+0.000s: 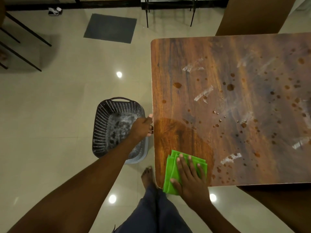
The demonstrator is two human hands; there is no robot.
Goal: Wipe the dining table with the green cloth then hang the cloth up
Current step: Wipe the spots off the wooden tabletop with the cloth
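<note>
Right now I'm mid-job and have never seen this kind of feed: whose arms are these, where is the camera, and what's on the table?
There is no machine here: one camera worn on a person's head looks down at their own bare hands. The right hand presses a folded green cloth flat on the near corner of the wooden dining table. The left hand grips the table's edge. Brown droplets and white smears cover the unwiped part. A perforated basket stands on the floor beside the table.
</note>
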